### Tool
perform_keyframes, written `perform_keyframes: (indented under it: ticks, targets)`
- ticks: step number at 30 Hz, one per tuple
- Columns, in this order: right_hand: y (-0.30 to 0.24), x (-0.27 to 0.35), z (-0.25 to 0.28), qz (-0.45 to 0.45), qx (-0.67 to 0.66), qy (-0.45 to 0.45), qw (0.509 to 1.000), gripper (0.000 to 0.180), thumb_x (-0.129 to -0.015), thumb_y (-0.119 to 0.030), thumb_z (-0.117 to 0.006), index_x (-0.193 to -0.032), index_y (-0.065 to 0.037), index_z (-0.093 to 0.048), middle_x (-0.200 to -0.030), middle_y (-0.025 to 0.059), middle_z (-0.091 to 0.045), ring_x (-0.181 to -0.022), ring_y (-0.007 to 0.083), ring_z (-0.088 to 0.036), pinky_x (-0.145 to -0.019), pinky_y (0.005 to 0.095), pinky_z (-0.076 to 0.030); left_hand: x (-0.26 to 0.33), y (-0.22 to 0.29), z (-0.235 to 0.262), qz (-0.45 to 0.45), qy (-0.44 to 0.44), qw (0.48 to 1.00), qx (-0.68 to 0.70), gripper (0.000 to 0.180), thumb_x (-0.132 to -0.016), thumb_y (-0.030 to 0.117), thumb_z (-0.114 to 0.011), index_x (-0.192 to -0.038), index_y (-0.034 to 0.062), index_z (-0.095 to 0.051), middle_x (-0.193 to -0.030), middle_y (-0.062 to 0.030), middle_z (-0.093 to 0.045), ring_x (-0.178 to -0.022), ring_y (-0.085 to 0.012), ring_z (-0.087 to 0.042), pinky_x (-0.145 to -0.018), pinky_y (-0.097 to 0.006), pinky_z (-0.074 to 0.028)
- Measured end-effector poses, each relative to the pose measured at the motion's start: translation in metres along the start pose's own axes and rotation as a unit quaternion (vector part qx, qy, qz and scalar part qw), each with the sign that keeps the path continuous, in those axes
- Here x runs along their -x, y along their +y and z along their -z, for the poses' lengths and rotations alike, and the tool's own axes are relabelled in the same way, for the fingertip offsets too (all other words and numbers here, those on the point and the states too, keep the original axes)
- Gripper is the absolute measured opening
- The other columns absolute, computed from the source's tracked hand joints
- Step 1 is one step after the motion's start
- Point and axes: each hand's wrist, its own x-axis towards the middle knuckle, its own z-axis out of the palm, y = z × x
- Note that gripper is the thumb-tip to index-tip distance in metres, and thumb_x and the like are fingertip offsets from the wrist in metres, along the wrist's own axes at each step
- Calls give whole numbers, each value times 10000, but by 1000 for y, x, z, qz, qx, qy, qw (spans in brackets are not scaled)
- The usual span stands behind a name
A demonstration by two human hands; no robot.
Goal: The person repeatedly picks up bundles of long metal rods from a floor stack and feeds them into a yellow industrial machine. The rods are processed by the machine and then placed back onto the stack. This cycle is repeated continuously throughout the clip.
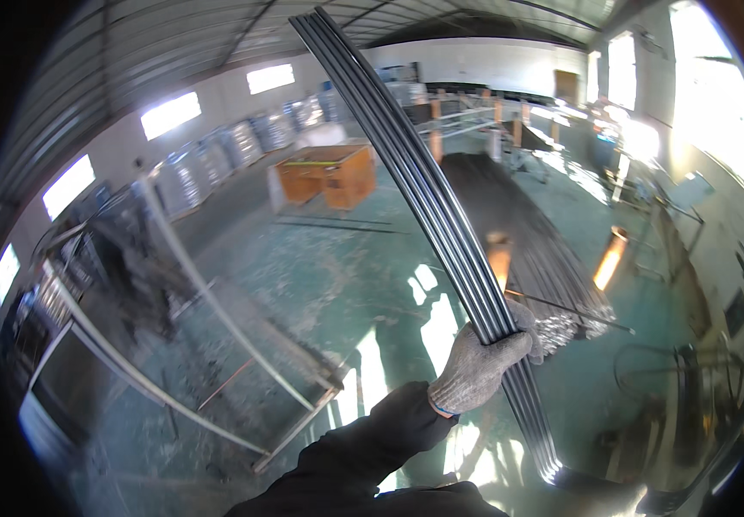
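My left hand [484, 370], in a grey knit glove, is wrapped round a bundle of long, slim dark metal tubes [415, 168]. The bundle slants across the view, its far end raised toward the upper left and its near end down at the lower right. Glove fingers show past the far side of the tubes. At the lower edge, near the bundle's low end, a blurred pale patch [635, 500] could be my right hand; its fingers cannot be made out.
Beyond the bundle, a large stack of long dark bars [527, 233] lies low between orange posts [610, 258]. A metal frame rack [217, 302] stands at left. Farther back are an orange-brown wooden desk [350, 177] and wrapped pallets [234, 146]. Bent metal pieces [682, 370] lie at right.
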Motion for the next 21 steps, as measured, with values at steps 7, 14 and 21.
perform_keyframes:
  ticks: [7, 14, 21]
  targets:
    - [-138, 27, -171, -120, -218, -193, 949, 377, -1183, -287, -607, -1181, 62, -751, -988, 185, -787, -785, 335, -720, -745, 457, -621, 130, 136, 112, -73, 336, 931, -123, 241, -1017, -66, -609, -1256, -35, -617, -983, -175, -749, -928, -331, -794, -845, -442, -664]
    - [-305, 119, -320, 69, -376, -232, 894, 304, -1093, -217, -655, -1251, 42, -683, -995, 75, -728, -852, 206, -693, -780, 370, -558, 203, 241, 240, -204, 486, 848, -53, 224, -1012, -22, -617, -1235, -38, -617, -965, -176, -710, -879, -365, -766, -843, -493, -665]
    - [-598, 241, -428, 57, -396, -386, 831, 209, -1072, -146, -698, -1201, 11, -745, -875, 73, -700, -729, 163, -645, -692, 337, -526, 255, 393, 437, -304, 468, 830, 9, 142, -1038, 46, -550, -1149, -16, -614, -961, -175, -706, -947, -358, -735, -986, -539, -612]
